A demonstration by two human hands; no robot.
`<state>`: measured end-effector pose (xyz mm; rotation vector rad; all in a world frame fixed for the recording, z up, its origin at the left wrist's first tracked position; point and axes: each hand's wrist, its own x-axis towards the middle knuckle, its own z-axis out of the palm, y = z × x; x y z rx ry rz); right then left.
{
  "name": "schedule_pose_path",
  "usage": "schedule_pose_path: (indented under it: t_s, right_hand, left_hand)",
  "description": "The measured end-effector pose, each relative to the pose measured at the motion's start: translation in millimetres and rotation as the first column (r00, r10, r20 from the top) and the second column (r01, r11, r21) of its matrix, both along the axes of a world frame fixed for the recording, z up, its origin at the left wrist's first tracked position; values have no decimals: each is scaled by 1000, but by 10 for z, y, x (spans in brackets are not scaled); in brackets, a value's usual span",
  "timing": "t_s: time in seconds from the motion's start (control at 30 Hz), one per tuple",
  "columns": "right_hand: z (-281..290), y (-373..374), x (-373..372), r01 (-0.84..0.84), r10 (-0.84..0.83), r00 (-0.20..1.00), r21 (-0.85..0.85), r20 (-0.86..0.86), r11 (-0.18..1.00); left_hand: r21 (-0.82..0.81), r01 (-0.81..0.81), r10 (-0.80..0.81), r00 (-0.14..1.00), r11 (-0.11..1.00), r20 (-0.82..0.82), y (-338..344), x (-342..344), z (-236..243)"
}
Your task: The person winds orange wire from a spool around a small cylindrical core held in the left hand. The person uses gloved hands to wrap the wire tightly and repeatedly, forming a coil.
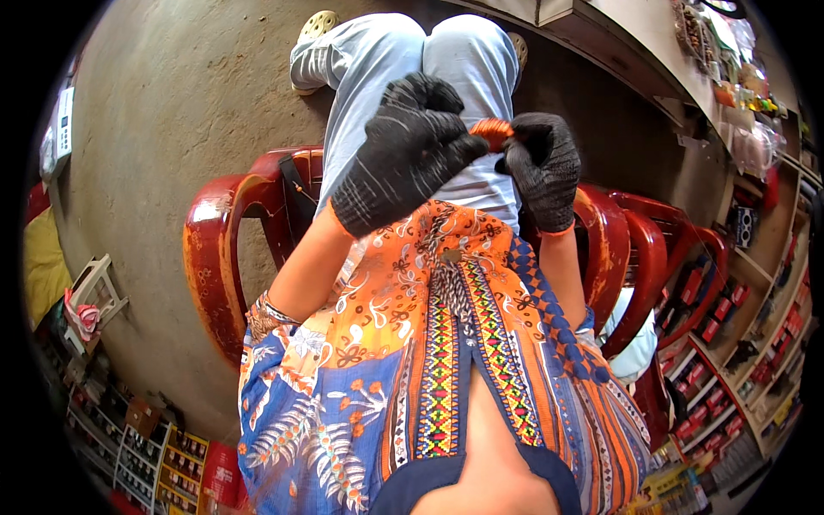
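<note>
Above my lap, a short orange, copper-coloured piece (pixel 492 131) with fine wound-looking ridges spans the gap between my hands; it resembles a small coil of wire or cord. My left hand (pixel 402 154), in a black knitted glove, has its fingers bent and its thumb and finger closed at the piece's left end. The other end is pinched by my right hand (pixel 542 167), gloved the same way, with its fingers curled. Both grips partly cover the piece, so its full shape is hidden.
I sit in a worn dark-red plastic chair (pixel 210 266), with more red chairs (pixel 687 249) at my right. A counter (pixel 627 56) runs along the far right. Shelves with red boxes (pixel 717 318) stand right, racks (pixel 176 472) lower left, and a white stool (pixel 94 296) left.
</note>
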<state>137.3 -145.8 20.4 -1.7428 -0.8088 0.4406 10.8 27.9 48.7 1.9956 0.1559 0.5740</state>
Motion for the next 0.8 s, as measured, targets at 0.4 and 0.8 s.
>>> schedule_pose_path:
  t_s: [0.4,0.8]
  right_hand:
    - [341,380,65,477,-218,738,265,-639,838]
    - [391,56,-76,114,504,427,597,-751,794]
  left_hand:
    - [30,74,-74,997,997,-29,-166,45,43]
    - [-292,120,-122,992,949,9,30,-19,-150]
